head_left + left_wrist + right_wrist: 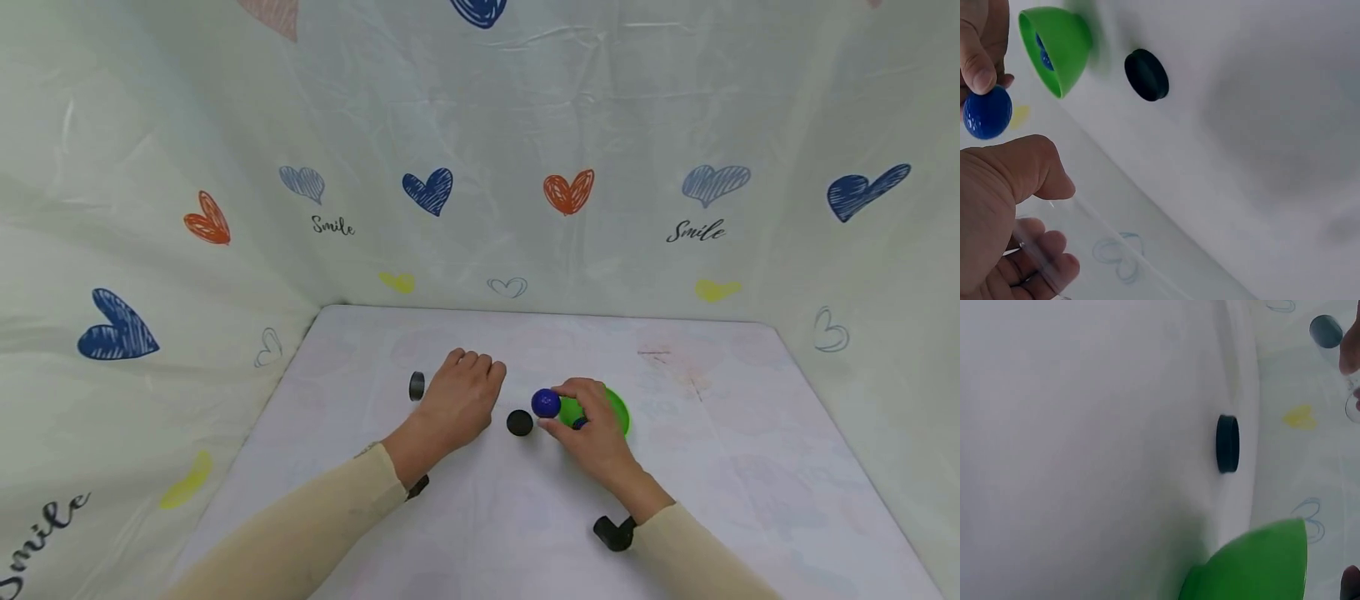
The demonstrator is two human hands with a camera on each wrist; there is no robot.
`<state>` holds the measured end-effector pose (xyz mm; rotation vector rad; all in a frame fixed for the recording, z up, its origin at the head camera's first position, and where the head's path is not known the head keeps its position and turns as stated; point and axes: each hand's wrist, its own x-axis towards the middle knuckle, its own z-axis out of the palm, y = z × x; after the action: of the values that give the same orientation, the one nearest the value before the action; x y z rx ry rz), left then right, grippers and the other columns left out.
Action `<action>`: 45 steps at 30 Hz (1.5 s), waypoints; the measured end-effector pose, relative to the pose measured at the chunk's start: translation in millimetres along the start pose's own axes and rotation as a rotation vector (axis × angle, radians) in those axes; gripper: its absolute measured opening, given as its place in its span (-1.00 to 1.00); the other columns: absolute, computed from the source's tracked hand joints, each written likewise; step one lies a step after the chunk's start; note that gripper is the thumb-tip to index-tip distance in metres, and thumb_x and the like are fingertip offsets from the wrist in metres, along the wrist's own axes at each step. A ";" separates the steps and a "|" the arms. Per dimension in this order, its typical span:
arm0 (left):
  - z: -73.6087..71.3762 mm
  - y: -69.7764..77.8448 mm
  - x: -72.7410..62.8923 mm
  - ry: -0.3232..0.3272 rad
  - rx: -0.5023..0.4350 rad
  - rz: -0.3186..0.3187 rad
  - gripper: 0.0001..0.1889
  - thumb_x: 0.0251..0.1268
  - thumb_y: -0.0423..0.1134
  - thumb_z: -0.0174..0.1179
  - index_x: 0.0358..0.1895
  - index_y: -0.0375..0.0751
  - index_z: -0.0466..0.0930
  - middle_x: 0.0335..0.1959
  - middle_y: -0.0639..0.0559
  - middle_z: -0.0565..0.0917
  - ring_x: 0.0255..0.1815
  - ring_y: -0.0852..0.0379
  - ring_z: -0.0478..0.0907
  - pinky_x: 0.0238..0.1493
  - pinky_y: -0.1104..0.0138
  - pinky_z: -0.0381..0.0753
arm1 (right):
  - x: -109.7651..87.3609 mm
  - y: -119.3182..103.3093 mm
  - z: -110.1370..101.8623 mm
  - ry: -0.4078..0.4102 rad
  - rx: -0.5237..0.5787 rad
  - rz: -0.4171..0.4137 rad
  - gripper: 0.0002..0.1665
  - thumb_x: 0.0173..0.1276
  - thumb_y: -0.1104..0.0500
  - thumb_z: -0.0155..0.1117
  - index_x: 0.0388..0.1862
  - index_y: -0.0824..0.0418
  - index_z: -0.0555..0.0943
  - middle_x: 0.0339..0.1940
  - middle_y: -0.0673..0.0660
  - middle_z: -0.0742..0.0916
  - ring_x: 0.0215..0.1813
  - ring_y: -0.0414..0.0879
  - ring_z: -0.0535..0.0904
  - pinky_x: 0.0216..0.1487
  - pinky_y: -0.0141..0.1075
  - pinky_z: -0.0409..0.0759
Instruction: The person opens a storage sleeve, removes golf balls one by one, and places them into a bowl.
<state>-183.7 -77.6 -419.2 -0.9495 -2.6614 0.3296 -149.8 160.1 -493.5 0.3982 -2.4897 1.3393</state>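
Note:
In the head view my left hand (461, 396) grips a clear tube (1094, 240), which lies sideways in the curled fingers. The tube's black end (417, 386) sticks out to the left of the hand. My right hand (596, 429) pinches a glossy blue ball (546, 403) between thumb and fingers, just right of the left hand and apart from it. Partly behind the right hand stands a green bowl (621, 410), with more blue balls (1046, 59) inside. A round black cap (520, 422) lies on the table between the hands.
A white table (480, 533) carries these things. Behind it and at its sides hangs a pale sheet (495, 125) printed with hearts and the word "Smile". Black devices (615, 533) sit at both wrists. Reddish marks (675, 367) show at the table's back right.

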 end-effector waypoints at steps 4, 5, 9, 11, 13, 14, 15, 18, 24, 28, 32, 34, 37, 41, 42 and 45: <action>5.4 -5.7 -6.2 0.076 -0.023 -0.020 -0.79 0.30 -0.28 0.32 -0.17 -0.18 0.47 -0.35 -0.02 0.53 -0.23 -0.02 0.55 0.12 0.13 0.54 | -7.8 15.9 -20.7 0.029 -0.129 -0.033 -0.41 0.14 0.23 0.70 0.13 0.16 0.63 0.18 0.14 0.61 0.28 0.04 0.44 0.15 0.17 0.62; 7.0 -7.0 -7.8 0.093 -0.027 -0.024 -0.80 0.28 -0.29 0.32 -0.18 -0.19 0.46 -0.37 -0.02 0.51 -0.25 -0.02 0.54 0.10 0.13 0.55 | -9.7 20.1 -25.9 0.039 -0.164 -0.047 -0.41 0.12 0.24 0.70 0.11 0.18 0.63 0.17 0.16 0.62 0.27 0.05 0.44 0.13 0.15 0.63; 12.3 -12.2 -12.1 0.156 -0.028 -0.039 -0.79 0.21 -0.32 0.32 -0.22 -0.20 0.46 -0.40 -0.02 0.49 -0.30 -0.02 0.53 0.04 0.14 0.57 | -15.6 36.1 -46.0 0.067 -0.268 -0.089 -0.44 0.08 0.25 0.71 0.03 0.24 0.63 0.09 0.20 0.64 0.20 0.09 0.44 0.10 -0.06 0.53; 14.2 -14.4 -13.6 0.180 -0.023 -0.048 -0.80 0.19 -0.34 0.31 -0.24 -0.20 0.46 -0.42 -0.01 0.48 -0.32 -0.01 0.53 0.01 0.15 0.58 | -18.3 43.9 -54.1 0.063 -0.308 -0.096 -0.44 0.07 0.24 0.70 0.02 0.25 0.62 0.06 0.21 0.65 0.18 0.10 0.44 0.11 -0.12 0.45; 15.9 -16.4 -14.6 0.200 -0.020 -0.055 -0.81 0.16 -0.35 0.29 -0.25 -0.20 0.45 -0.43 -0.01 0.47 -0.33 0.00 0.52 0.00 0.16 0.59 | -20.8 50.9 -60.1 0.050 -0.335 -0.096 -0.45 0.08 0.22 0.70 0.01 0.26 0.61 0.04 0.21 0.65 0.17 0.10 0.43 0.13 -0.12 0.41; 16.8 -17.4 -14.9 0.209 -0.020 -0.059 -0.81 0.15 -0.36 0.29 -0.25 -0.20 0.45 -0.43 -0.01 0.47 -0.34 0.00 0.52 -0.01 0.16 0.59 | -21.9 54.2 -62.2 0.042 -0.349 -0.096 -0.44 0.08 0.21 0.69 0.01 0.26 0.61 0.03 0.21 0.65 0.17 0.11 0.44 0.13 -0.11 0.40; 17.4 -18.2 -15.2 0.217 -0.021 -0.063 -0.81 0.13 -0.36 0.28 -0.26 -0.20 0.45 -0.44 0.00 0.46 -0.35 0.00 0.52 -0.01 0.16 0.59 | -22.8 57.0 -63.7 0.033 -0.359 -0.097 -0.45 0.09 0.20 0.69 0.02 0.26 0.61 0.02 0.20 0.66 0.16 0.11 0.44 0.14 -0.08 0.40; 18.8 -20.3 -15.8 0.245 -0.032 -0.072 -0.78 0.09 -0.36 0.31 -0.24 -0.22 0.47 -0.43 -0.01 0.48 -0.34 0.00 0.55 0.00 0.15 0.62 | -24.1 64.7 -65.8 0.016 -0.394 -0.115 -0.45 0.09 0.17 0.69 0.00 0.27 0.62 -0.02 0.20 0.67 0.14 0.14 0.46 0.15 0.01 0.41; 20.2 -23.1 -17.0 0.241 -0.101 -0.107 -0.67 0.05 -0.27 0.43 -0.17 -0.26 0.50 -0.39 -0.03 0.54 -0.29 -0.02 0.60 0.07 0.10 0.64 | -22.8 72.0 -67.3 -0.013 -0.431 -0.122 -0.49 0.11 0.13 0.67 -0.05 0.28 0.64 -0.07 0.18 0.68 0.12 0.16 0.47 0.16 0.07 0.42; 21.3 -25.6 -18.9 0.249 -0.146 -0.133 -0.61 0.02 -0.26 0.47 -0.13 -0.28 0.52 -0.36 -0.06 0.57 -0.24 -0.04 0.63 0.10 0.06 0.64 | -19.8 70.8 -69.1 -0.059 -0.442 -0.071 -0.52 0.16 0.10 0.64 -0.05 0.29 0.65 -0.05 0.18 0.68 0.15 0.17 0.47 0.18 0.12 0.45; 23.3 -27.7 -21.0 0.264 -0.183 -0.148 -0.56 0.00 -0.25 0.51 -0.07 -0.30 0.54 -0.33 -0.09 0.61 -0.20 -0.06 0.66 0.12 0.04 0.64 | -16.0 68.8 -70.7 -0.097 -0.459 -0.013 -0.52 0.20 0.09 0.62 -0.03 0.30 0.65 -0.02 0.21 0.68 0.18 0.20 0.46 0.23 0.15 0.47; 23.5 -27.8 -22.2 0.258 -0.202 -0.159 -0.54 0.01 -0.25 0.52 -0.04 -0.31 0.55 -0.30 -0.11 0.64 -0.18 -0.06 0.67 0.15 0.02 0.64 | -14.6 67.1 -71.5 -0.112 -0.467 0.008 -0.52 0.22 0.08 0.61 -0.01 0.32 0.65 0.00 0.23 0.68 0.20 0.22 0.45 0.25 0.17 0.47; 24.0 -27.4 -24.3 0.255 -0.229 -0.173 -0.52 0.01 -0.25 0.53 -0.01 -0.33 0.55 -0.27 -0.13 0.66 -0.16 -0.08 0.68 0.18 0.00 0.63 | -12.8 65.0 -72.4 -0.133 -0.478 0.035 -0.51 0.25 0.08 0.60 0.01 0.33 0.64 0.02 0.25 0.68 0.21 0.23 0.45 0.26 0.18 0.47; 25.3 -26.3 -26.6 0.239 -0.265 -0.190 -0.49 0.03 -0.25 0.54 0.02 -0.33 0.54 -0.22 -0.15 0.67 -0.12 -0.10 0.68 0.22 -0.01 0.61 | -11.3 62.8 -73.0 -0.157 -0.486 0.063 -0.49 0.27 0.06 0.58 0.05 0.34 0.64 0.06 0.27 0.67 0.21 0.24 0.44 0.27 0.20 0.48; 25.8 -25.9 -27.1 0.234 -0.274 -0.192 -0.49 0.03 -0.24 0.55 0.02 -0.33 0.53 -0.20 -0.15 0.67 -0.11 -0.10 0.68 0.23 -0.02 0.61 | -11.1 62.6 -73.0 -0.163 -0.490 0.070 -0.49 0.28 0.05 0.57 0.06 0.34 0.64 0.08 0.27 0.67 0.22 0.24 0.44 0.27 0.20 0.48; 26.8 -24.8 -28.0 0.225 -0.295 -0.198 -0.48 0.03 -0.24 0.55 0.03 -0.32 0.52 -0.19 -0.15 0.67 -0.10 -0.10 0.68 0.25 -0.02 0.59 | -11.0 62.1 -73.4 -0.181 -0.494 0.087 -0.47 0.30 0.02 0.56 0.08 0.33 0.64 0.11 0.28 0.66 0.24 0.23 0.42 0.30 0.22 0.48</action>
<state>-186.7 -117.4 -442.0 -0.7402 -2.6062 -0.2082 -154.0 255.9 -506.2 0.3084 -2.8953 0.6930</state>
